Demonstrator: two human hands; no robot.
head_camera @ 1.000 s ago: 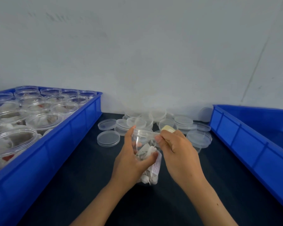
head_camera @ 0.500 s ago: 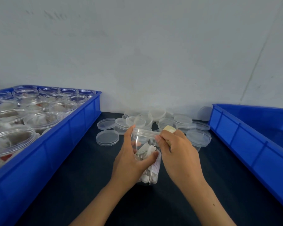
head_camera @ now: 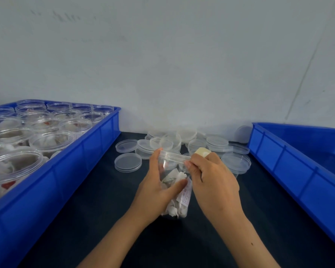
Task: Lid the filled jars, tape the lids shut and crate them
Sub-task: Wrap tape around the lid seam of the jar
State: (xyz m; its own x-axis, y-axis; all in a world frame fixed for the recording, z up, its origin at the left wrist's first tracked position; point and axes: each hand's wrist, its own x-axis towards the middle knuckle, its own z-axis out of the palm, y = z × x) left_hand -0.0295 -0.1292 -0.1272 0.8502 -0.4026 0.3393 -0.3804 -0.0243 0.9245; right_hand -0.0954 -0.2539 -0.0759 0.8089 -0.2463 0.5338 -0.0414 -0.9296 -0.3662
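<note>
You hold the lidded jar in the middle of the tabletop, your left hand wrapped round it to keep it still, while your right hand pinches the tape roll by the lid to seal it.

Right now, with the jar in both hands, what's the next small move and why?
Probably run the tape along the lid rim. The left hand grips the filled jar, the lid already sits on it, and the right hand holds a tape roll at the rim.

Left hand curled gripping; right hand seemingly pinching.
</note>
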